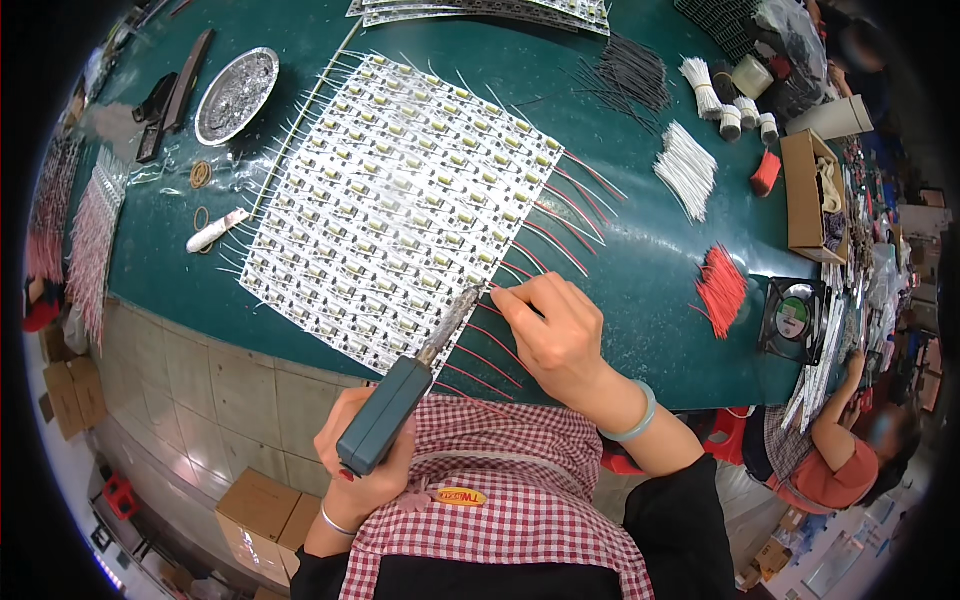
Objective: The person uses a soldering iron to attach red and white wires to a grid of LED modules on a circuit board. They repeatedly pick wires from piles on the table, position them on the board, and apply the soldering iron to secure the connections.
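Observation:
My left hand is wrapped round the dark green handle of a soldering iron. The iron's tip meets the right edge of a large white circuit board panel covered in rows of small components. At that same edge, my right hand pinches a thin wire, mostly hidden by the fingers; its colour I cannot make out. Red and white wires stick out along the panel's right edge, above and below my right hand. Thin pale wires fringe its left edge.
Bundles of red wires, white wires and black wires lie on the green table. A metal bowl stands at the far left. A small fan and a cardboard box sit right. Another person works at lower right.

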